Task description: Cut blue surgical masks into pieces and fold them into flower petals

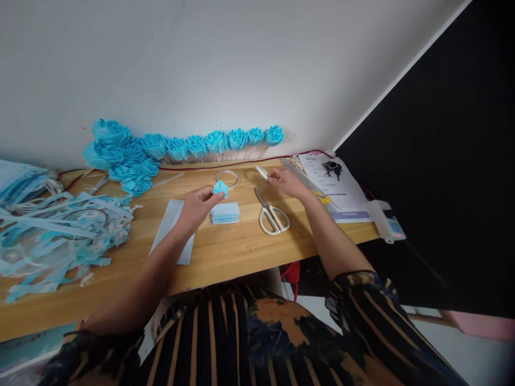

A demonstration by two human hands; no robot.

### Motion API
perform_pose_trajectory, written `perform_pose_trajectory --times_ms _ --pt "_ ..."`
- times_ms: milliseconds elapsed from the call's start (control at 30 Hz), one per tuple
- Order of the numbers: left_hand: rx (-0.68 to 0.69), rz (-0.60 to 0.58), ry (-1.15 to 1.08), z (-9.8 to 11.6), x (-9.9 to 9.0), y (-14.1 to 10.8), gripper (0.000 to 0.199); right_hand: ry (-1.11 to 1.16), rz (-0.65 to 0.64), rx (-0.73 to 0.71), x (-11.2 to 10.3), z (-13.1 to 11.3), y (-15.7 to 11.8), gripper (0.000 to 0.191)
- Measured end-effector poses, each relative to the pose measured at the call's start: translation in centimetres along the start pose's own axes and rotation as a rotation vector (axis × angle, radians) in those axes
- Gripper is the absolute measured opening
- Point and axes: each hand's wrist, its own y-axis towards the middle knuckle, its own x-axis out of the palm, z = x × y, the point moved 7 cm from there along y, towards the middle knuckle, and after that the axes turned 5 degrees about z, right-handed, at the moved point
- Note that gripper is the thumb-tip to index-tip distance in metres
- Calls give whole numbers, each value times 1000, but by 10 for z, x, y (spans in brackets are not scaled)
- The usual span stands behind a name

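Between the thumb and fingers of my left hand (201,203) is a small blue fabric petal (221,188), held just above the table. My right hand (285,181) pinches a slim white object (262,172), whose kind I cannot make out. A silvery ring (237,178) lies behind the petal. Below it is a neat stack of small light-blue pieces (225,213). White-handled scissors (272,214) rest between my hands, blades pointing away from me. Partly under my left forearm lies a larger light-blue sheet (187,252).
Blue fabric flowers (197,145) line the wall, with a heap of them (120,155) at left. Cut strips (60,230) and a mask pile (20,182) cover the left side. Keys (332,169) lie on papers (349,195) at right, near a white device (385,221).
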Motion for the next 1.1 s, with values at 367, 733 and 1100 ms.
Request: perform_pose_trajectory --times_ms 367,733,1100 --pt "162 -272 -72 41 10 -17 24 592 -387 -331 -6 -104 -58 31" --pt "83 -360 -420 27 9 -16 22 860 -307 -279 -9 -94 -49 34" --pt "88 -350 -400 18 5 -13 20 962 -267 -262 -11 -105 -50 42"
